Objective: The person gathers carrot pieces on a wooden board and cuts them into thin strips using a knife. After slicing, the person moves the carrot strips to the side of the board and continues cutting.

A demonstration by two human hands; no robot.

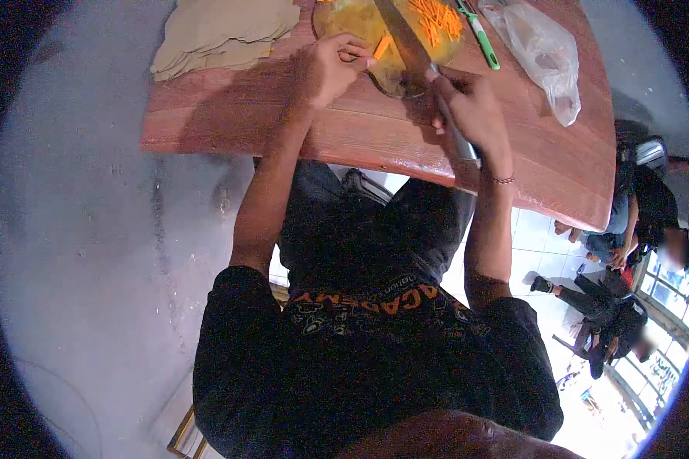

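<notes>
A round wooden cutting board (398, 73) lies on the reddish wooden table (360, 138). My right hand (471, 111) is closed round the handle of a large knife (407, 42), its blade slanting up and left over the board. At the board's left side, the fingers of my left hand (335, 65) are closed at the lower end of an orange piece, perhaps carrot (383, 47). Thin orange strips (436, 21) form a pile right of the blade. The tips of my left fingers touch or nearly touch the piece.
Thin beige sheets (222, 34) are stacked at the table's left. A green-and-white peeler (482, 38) and a crumpled clear plastic bag (543, 57) lie on the right. Two people (654, 195) (612, 314) sit beyond the table's right side.
</notes>
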